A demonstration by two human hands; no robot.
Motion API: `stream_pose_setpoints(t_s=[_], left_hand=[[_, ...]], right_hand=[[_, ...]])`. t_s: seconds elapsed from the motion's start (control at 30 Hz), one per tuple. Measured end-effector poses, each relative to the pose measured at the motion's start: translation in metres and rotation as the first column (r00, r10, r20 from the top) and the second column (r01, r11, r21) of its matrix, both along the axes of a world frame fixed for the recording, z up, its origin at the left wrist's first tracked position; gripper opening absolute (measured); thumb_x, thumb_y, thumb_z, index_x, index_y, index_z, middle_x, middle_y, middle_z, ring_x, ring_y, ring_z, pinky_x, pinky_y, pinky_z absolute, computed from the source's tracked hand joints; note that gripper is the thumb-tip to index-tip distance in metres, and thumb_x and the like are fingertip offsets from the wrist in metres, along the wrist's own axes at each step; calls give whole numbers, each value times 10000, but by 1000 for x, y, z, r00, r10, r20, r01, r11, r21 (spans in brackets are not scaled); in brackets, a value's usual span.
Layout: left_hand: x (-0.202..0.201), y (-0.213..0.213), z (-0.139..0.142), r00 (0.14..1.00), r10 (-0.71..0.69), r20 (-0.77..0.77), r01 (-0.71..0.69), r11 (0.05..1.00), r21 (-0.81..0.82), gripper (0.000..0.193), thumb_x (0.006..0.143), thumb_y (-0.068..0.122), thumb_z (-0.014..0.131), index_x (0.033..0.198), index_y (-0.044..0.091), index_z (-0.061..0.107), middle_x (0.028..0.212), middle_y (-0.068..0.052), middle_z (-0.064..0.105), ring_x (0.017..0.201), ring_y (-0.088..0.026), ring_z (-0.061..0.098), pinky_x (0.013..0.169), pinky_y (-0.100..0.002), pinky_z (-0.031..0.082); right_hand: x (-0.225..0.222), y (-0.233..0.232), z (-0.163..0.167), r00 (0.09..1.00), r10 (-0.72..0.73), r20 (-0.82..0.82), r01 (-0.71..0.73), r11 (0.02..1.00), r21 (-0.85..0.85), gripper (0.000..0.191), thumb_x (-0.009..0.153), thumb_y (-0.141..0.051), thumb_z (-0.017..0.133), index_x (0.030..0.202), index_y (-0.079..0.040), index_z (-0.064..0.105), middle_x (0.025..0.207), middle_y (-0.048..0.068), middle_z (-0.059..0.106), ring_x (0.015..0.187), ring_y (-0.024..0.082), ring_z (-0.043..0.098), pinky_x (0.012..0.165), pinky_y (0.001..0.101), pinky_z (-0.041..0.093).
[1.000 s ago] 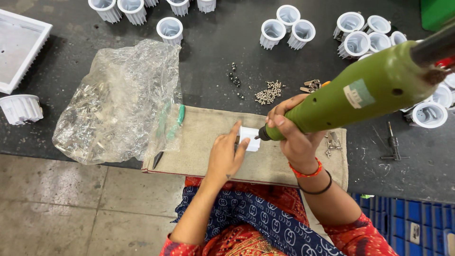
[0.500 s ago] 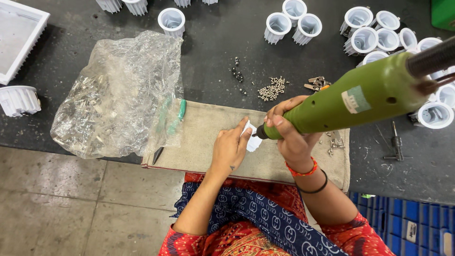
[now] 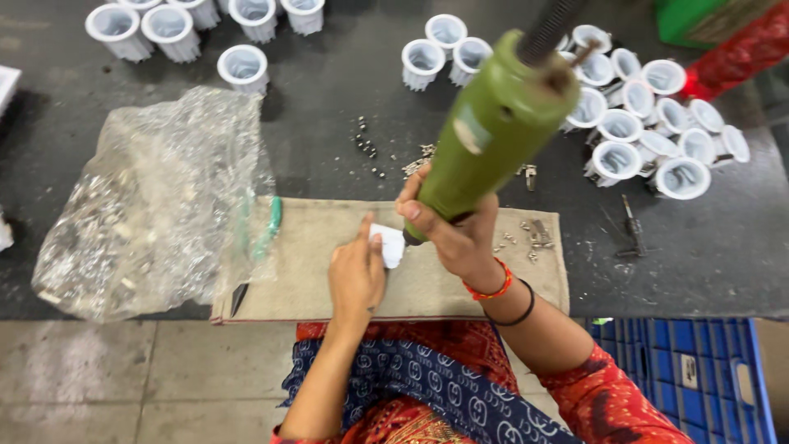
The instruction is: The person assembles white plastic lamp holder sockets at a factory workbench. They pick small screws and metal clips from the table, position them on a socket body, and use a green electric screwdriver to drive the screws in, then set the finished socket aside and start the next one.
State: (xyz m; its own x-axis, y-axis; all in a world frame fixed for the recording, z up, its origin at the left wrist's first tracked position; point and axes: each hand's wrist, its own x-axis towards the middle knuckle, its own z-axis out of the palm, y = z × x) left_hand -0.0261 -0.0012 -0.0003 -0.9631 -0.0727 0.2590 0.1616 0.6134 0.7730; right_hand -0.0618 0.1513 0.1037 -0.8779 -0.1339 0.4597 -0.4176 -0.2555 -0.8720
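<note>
My right hand grips a green powered screwdriver, held steeply with its tip down on a small white part. My left hand pinches and steadies that white part on a beige cloth mat at the table's front edge. The driver's tip is hidden behind my right fingers. Small screws lie scattered on the mat just right of my right hand.
A crumpled clear plastic bag of small metal parts lies left on the dark table. Several white ribbed cup housings cluster at back right, more at back left. Loose screws lie behind the mat. A blue crate stands below right.
The green screwdriver has swung from lying low to the right to standing steeply upright over the white part. Both hands stay on the mat.
</note>
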Motion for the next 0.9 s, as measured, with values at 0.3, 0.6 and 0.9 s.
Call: stream_pose_setpoints(t_s=[0.3,0.6,0.9], left_hand=[[4,9,4,961,-2,-277,-22,996,-82,813,769,286,870,1429,21,475,1392,-256,558,1238,-432,569,1032,-485,482],[4,8,-16,980,-4,-197,0,1000,-21,918,785,282,876,1505,2,381,1404,-272,579,1232,-440,612,1021,-491,502],[3,8,-14,964,-6,-266,0,1000,-22,867,798,267,869,1480,-8,410,1438,-251,574,1284,-430,600,1061,-481,498]], right_hand=[[-6,38,4,980,135,-147,-115,984,137,438,1039,-181,670,1402,4,507,1243,116,668,1092,173,685,868,315,582],[-88,186,-28,852,-491,182,191,616,764,310,983,-291,692,1092,-2,727,909,75,751,784,128,711,734,290,574],[-114,209,-69,801,-598,27,60,125,990,387,733,-238,869,1062,-55,779,877,83,769,814,212,742,778,342,573]])
